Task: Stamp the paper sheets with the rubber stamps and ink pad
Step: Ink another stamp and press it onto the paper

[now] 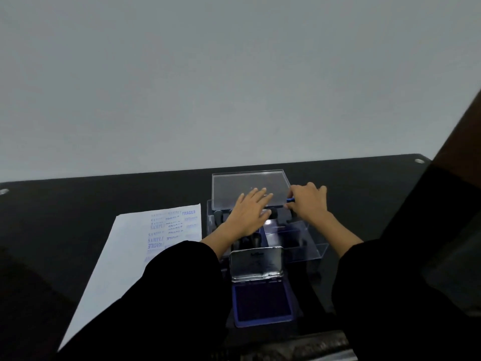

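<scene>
Paper sheet [135, 246], left on the table [78, 199]: many blue imprints done. Ink pad [261, 303] open. Our left hand [250, 212] flat over stamp box [312, 246]; right hand [309, 201] pinches a stamp [290, 200]. We judge more remains.

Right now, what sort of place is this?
Likely an office-style desk: a dark table against a bare wall, with a stamped paper sheet, an open ink pad and a clear stamp box.

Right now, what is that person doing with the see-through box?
A person is reaching into a clear box of stamps. The left hand lies flat over it, and the right hand pinches a small blue thing by the raised lid. The ink pad sits open in front, and the paper sheet on the left already carries blue stamp marks.
</scene>
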Tool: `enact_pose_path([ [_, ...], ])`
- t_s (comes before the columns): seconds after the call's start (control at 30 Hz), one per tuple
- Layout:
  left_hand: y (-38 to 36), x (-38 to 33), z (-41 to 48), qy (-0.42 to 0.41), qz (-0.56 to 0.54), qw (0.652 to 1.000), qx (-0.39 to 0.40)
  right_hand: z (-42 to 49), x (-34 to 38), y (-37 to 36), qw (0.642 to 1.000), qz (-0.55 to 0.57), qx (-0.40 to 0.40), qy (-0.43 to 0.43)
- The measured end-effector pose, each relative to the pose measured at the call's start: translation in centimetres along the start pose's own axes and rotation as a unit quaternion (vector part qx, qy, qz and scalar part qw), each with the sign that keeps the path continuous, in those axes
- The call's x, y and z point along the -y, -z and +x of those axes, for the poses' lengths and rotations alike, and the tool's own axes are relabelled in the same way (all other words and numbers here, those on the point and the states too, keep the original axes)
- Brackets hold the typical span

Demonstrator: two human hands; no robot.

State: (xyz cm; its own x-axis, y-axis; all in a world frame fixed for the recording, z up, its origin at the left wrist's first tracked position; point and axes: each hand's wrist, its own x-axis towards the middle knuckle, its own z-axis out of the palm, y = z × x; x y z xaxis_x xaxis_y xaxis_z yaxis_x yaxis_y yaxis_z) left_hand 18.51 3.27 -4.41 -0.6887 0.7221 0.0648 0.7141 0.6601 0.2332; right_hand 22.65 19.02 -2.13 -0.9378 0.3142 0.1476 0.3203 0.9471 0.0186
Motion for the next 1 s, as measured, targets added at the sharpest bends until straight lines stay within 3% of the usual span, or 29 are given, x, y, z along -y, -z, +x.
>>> enact_pose_path([
  [0.5, -1.1, 0.4, 0.0, -0.004, 0.006, 1.0, -0.01, -0.2, 0.3, -0.9, 0.994, -0.109, 0.004, 0.02],
  [0.83, -1.3, 0.5, 0.0, -0.002, 0.001, 1.0, -0.015, -0.2, 0.6, -0.8, 0.995, -0.094, -0.018, 0.038],
  [1.0, -1.3, 0.4, -0.1, -0.002, -0.003, 1.0, -0.012, 0.2, 1.7, -1.1, 0.997, -0.027, -0.049, 0.06],
])
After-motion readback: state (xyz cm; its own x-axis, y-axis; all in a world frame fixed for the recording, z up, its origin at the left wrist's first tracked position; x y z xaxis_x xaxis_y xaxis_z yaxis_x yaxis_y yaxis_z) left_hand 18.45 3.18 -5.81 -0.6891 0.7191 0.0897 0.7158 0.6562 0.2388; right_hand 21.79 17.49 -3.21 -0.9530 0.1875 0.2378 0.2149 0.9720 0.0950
